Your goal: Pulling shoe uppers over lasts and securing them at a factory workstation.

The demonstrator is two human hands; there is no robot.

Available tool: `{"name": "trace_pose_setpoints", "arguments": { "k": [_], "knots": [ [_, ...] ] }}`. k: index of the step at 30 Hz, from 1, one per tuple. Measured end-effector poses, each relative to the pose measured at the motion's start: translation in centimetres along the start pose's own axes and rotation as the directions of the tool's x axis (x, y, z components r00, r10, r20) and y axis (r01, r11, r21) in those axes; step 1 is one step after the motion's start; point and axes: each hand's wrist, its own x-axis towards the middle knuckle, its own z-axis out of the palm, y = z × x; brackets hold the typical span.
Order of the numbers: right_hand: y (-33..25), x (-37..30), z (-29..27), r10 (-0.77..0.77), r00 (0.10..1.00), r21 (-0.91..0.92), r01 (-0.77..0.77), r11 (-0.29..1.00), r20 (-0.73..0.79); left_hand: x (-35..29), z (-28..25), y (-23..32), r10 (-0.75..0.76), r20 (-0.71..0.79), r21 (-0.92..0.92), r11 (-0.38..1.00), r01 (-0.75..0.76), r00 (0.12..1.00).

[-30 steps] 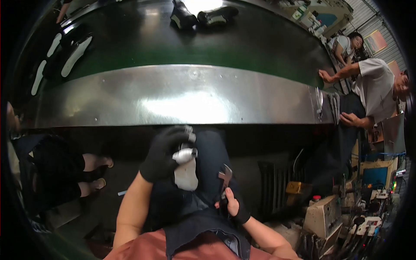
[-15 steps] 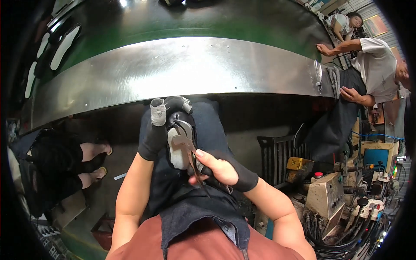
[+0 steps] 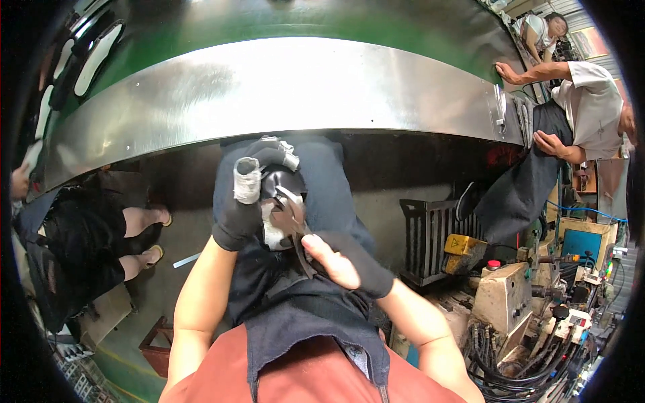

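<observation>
My left hand (image 3: 238,213), in a black glove with grey-taped fingertips, is wrapped round the far end of a black shoe upper (image 3: 282,180). A pale sole-shaped bottom (image 3: 274,235) faces up on the shoe, which rests at my lap. My right hand (image 3: 341,260), gloved in black with the thumb bare, grips metal lasting pincers (image 3: 290,218). Their wide head lies over the shoe's middle, close to the upper's edge. Whether the jaws pinch the leather is hard to see through blur. The fingers under the handles are mostly hidden.
A metal-edged bench (image 3: 295,87) with a green top spans ahead. Pale soles (image 3: 99,59) lie at its far left. A co-worker (image 3: 591,101) stands at the right, another person sits left. Right of me are a black crate (image 3: 423,235), a yellow box (image 3: 465,252) and a machine (image 3: 504,292).
The pincers have turned and shifted slightly over the shoe, with my right hand still on them. The bench sits higher in view. A person's hand now shows at the left edge.
</observation>
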Motion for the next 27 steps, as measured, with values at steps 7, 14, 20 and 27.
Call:
{"name": "trace_pose_setpoints", "arguments": {
  "k": [7, 14, 20, 27],
  "knots": [
    [-1.8, 0.1, 2.3, 0.094, 0.978, -0.202, -0.132, 0.970, -0.187, -0.4, 1.7, 0.1, 0.026, -0.022, 0.081, 0.996, -0.024, 0.999],
    [5.5, 0.0, 5.7, -0.289, 0.956, -0.277, 0.261, 0.925, -0.061, -3.8, 0.8, 0.7, 0.073, -0.006, -0.266, 0.961, -0.072, 0.997],
    [9.8, -5.9, 1.8, -0.271, 0.841, -0.276, 0.430, 0.859, 0.468, -12.2, 2.9, -1.8, -0.586, -0.047, -0.265, 0.788, 0.555, 0.809],
    [16.1, -9.7, 2.8, -0.060, 0.906, -0.142, 0.131, 0.981, 0.419, -13.7, 3.5, -1.6, -0.542, 0.025, -0.401, 0.765, 0.505, 0.840]
  ]
}}
